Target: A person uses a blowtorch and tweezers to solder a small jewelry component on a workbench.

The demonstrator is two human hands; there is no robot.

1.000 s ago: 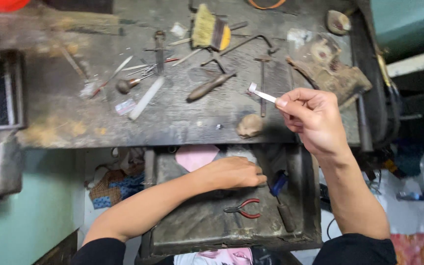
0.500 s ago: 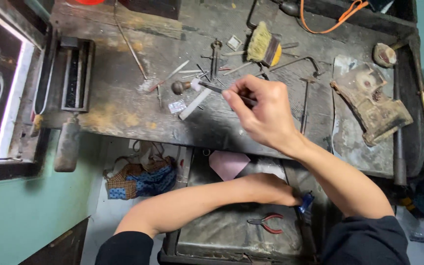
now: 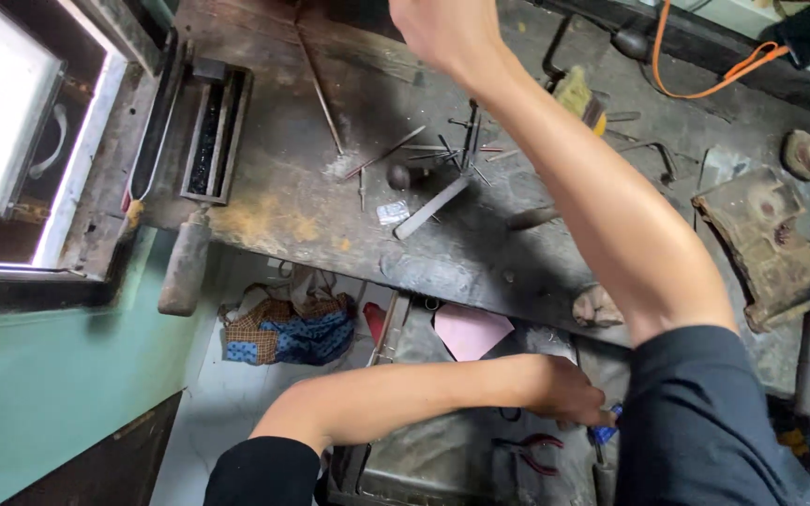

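Since half a second ago, right hand has lifted from mid-bench toward the worn bench's far edge, arm fully stretched; its grip cannot be told, fingers cut off. Left hand lies low in the drawer, curled on a blue-handled tool, red pliers just beside.
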